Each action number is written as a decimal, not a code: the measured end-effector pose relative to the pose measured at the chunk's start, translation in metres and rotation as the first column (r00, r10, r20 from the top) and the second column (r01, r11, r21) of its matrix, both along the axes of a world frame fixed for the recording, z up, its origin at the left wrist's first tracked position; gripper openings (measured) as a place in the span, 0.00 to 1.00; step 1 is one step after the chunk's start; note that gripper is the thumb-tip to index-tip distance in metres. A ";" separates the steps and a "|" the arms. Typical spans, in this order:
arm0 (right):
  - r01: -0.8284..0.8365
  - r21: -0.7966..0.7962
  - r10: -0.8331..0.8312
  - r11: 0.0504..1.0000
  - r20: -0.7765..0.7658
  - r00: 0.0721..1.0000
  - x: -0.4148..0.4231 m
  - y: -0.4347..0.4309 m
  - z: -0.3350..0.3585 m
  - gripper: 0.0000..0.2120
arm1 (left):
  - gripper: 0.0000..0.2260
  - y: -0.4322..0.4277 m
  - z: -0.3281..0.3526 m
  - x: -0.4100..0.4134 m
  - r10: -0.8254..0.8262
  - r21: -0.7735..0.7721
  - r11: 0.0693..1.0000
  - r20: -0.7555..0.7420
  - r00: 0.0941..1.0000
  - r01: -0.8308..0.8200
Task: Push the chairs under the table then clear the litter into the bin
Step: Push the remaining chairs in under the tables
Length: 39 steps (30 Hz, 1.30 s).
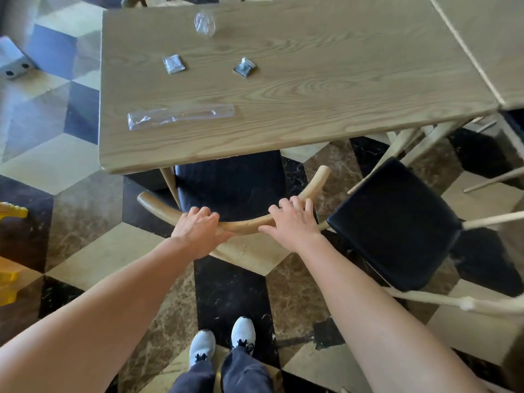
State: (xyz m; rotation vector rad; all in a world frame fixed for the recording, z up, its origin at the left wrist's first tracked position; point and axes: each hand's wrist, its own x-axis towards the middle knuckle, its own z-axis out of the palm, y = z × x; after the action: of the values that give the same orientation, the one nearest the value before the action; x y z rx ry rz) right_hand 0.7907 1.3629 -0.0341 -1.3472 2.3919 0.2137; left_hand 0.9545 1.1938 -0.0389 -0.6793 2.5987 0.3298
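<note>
Resting on the curved wooden backrest of a chair, both hands touch the same rail. The left hand lies over the rail with fingers curled on its top; the right hand lies a little further along, with fingers spread and thumb stretched out on the near side. This chair has a dark seat, and the front part of the seat is already under the edge of the wooden table. A second chair with a dark seat stands to the right, turned at an angle and well out from the table. On the table lie four pieces of litter: a long clear plastic wrapper near the front edge, a small grey sachet, a torn dark sachet, and a crumpled clear wrapper further back. Below, two white shoes stand on a patterned tile floor.
</note>
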 end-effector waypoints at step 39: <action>0.960 0.014 -0.940 0.280 0.208 0.271 0.065 0.490 0.178 0.15 | 0.14 0.473 0.180 -0.152 -0.786 0.021 0.616 -0.053 0.616 0.787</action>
State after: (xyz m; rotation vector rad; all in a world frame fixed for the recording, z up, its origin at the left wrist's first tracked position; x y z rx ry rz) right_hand 0.8557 1.8526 0.1437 0.2998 2.5973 -0.3967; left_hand 0.8022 1.6669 0.1409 0.5404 2.6136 0.1006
